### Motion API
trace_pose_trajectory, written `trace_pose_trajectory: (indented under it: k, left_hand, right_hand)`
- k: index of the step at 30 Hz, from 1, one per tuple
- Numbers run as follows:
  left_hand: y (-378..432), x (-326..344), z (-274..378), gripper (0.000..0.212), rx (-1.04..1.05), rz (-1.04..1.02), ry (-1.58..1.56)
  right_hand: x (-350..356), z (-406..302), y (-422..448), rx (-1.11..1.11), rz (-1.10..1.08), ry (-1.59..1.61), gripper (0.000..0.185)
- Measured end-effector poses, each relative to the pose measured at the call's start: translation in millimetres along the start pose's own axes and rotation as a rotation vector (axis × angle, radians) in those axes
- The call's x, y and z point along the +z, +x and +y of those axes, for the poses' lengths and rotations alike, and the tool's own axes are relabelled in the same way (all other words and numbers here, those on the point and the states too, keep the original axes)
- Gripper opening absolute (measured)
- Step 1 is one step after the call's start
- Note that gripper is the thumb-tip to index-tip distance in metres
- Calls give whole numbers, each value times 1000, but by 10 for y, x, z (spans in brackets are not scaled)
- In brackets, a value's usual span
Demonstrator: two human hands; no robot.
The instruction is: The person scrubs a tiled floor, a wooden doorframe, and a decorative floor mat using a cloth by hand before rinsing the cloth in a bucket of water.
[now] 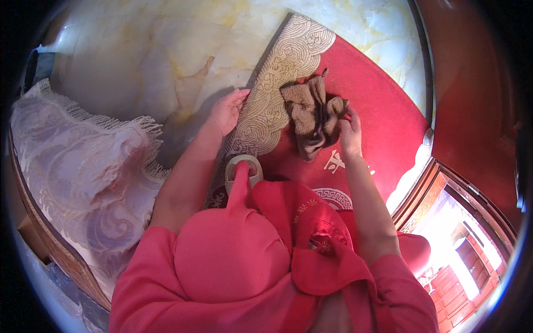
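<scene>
A brown cloth [306,110], crumpled and with a small hanging loop at its top, lies on a red door mat [366,83]. Thumb and fingers of my right hand [351,133] pinch the cloth's right side. Along the mat's left side runs a pale border [266,108] with a wave pattern. My left hand [229,111] is at that edge, fingers partly curled and fingertips against it; whether they grip the mat cannot be told. White characters and a round pattern mark the mat nearer to me.
A fringed, patterned cover [91,166] drapes over furniture with a wooden edge at left. Marble-look tiles [158,54] form the floor. My slippered foot [245,168] is on the mat. At right stand a reddish-brown door [466,91] and a bright doorway [454,233].
</scene>
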State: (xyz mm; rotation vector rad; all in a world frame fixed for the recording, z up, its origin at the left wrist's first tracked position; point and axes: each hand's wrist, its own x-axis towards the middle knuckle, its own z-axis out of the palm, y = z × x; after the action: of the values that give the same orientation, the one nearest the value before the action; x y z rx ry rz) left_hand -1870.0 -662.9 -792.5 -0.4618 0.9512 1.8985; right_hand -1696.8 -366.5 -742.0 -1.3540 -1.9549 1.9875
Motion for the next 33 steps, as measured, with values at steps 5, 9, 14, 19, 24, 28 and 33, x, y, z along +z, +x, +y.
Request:
trace_pose_trajectory:
  k: [5,9,14,19,24,28,33]
  left_hand:
    - [28,-17,-39,44,34,18,34]
    - [35,-15,-58,43,54,35,68]
    - [29,18,-76,38,80,67,13]
    - [11,19,-68,37,100,93,30]
    - [-16,35,-44,41,96,64,57]
    - [-29,49,-66,39,93,102,38]
    - [11,-2,-71,37,106,89,48]
  right_hand:
    - [406,-106,-261,-534,43,-697,74]
    - [924,-146,-349,-355,-50,-1294,71]
    - [363,-9,-13,-714,-98,-982,62]
    - [-882,34,259,-825,176,-843,39]
    - [-1476,48,650,-143,618,-376,46]
    - [-648,-61,975,98,670,-935,54]
    - [994,-506,639,-444,160,-1112,55]
